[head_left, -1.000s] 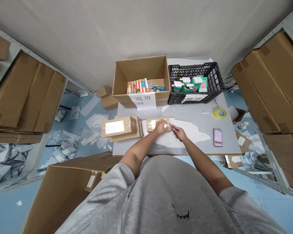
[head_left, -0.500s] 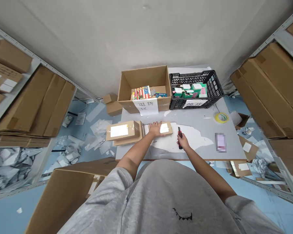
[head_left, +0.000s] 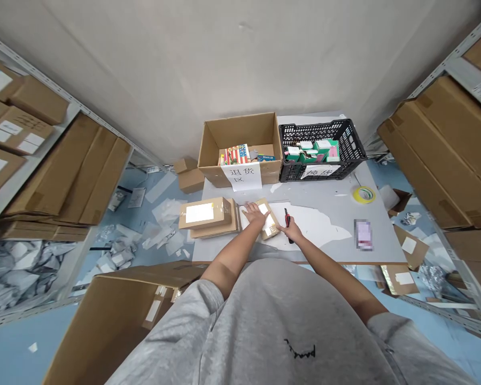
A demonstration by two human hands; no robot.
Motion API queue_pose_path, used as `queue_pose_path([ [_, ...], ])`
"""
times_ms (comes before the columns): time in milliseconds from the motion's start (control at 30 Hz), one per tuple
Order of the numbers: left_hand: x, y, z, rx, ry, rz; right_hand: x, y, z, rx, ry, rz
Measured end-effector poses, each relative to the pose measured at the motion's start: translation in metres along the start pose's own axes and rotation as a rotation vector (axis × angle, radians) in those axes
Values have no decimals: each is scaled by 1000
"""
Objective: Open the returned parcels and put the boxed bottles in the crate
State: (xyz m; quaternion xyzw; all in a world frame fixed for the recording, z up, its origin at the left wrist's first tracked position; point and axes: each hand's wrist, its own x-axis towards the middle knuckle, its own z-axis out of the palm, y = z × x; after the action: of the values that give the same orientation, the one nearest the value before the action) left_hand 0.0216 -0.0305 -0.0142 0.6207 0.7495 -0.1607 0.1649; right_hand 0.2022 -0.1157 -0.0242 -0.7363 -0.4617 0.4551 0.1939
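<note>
My left hand [head_left: 254,215] rests on the left end of a small taped cardboard parcel [head_left: 268,218] with a white label, and the parcel now lies slanted on a white sheet [head_left: 304,227]. My right hand [head_left: 292,231] grips a red-and-black utility knife [head_left: 287,219], close to the parcel's right side. A larger labelled cardboard parcel [head_left: 200,214] lies on a flat carton to the left of my left hand. All of this is on a grey table [head_left: 344,214].
Ahead stand an open cardboard box [head_left: 240,131] holding books and a black plastic crate [head_left: 344,141] of small green-and-white boxes. A yellow tape roll [head_left: 364,194] and a blurred phone [head_left: 363,234] lie right. Shelves of cartons flank me, with scraps on the floor.
The small parcel has turned from lying crosswise to a slant under my left hand. My right hand with the knife has moved left, closer to the parcel.
</note>
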Motion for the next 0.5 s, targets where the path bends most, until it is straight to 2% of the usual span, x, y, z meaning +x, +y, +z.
queue_pose_path([
  [100,-3,-17,2,35,151,373,-5,8,9,27,-34,62],
  [167,-5,-23,2,50,157,484,-6,14,15,78,-36,110],
  [267,-8,-25,0,110,39,381,-3,18,16,191,0,160],
  [400,-16,-23,0,110,-239,76,12,16,8,236,73,123],
  [500,-25,-18,3,72,-324,-111,21,14,2,192,74,58],
])
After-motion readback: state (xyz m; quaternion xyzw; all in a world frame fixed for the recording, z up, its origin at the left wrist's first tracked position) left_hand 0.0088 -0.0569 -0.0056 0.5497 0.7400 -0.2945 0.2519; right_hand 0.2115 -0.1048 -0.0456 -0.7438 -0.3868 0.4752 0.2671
